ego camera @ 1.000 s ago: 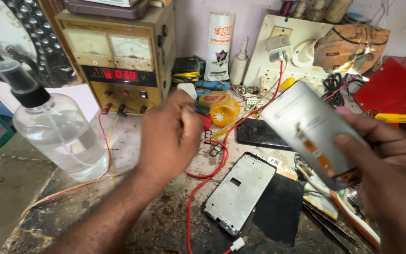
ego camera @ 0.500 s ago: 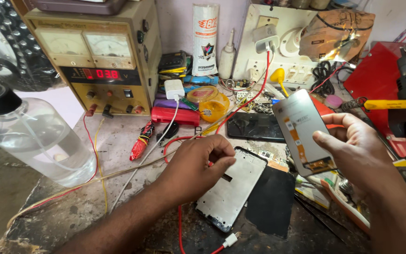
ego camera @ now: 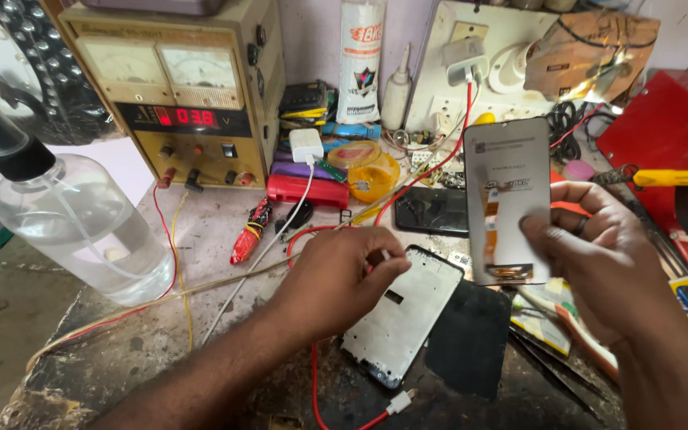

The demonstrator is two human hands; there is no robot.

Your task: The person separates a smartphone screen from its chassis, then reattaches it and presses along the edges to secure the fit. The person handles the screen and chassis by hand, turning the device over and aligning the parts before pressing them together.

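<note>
My left hand rests fingers-down on the upper edge of the phone frame, which lies face-open on the scuffed bench just under my palm; the fingers are curled together and pressing at its top corner, though whether they pinch some small part there I cannot tell. My right hand is clamped on the replacement display panel, thumb across its lower back and fingers behind, holding it upright with its grey back and orange flex ribbon turned toward me, just to the right of the frame and above it. A dark rectangular sheet lies touching the frame's right side, below the panel; a red cable runs under my left wrist and ends in a white plug near the frame's lower end.

I judge this the fitting stage: frame steadied, screen checked from behind (the ribbon is what I seem to be studying). The next move would call for turning the panel face-out, lining its ribbon end with the frame's opening, and lowering it squarely; tilting it risks creasing the flex.

Beyond my left knuckles stands the bench power supply; far to their left, a clear liquid bottle.
</note>
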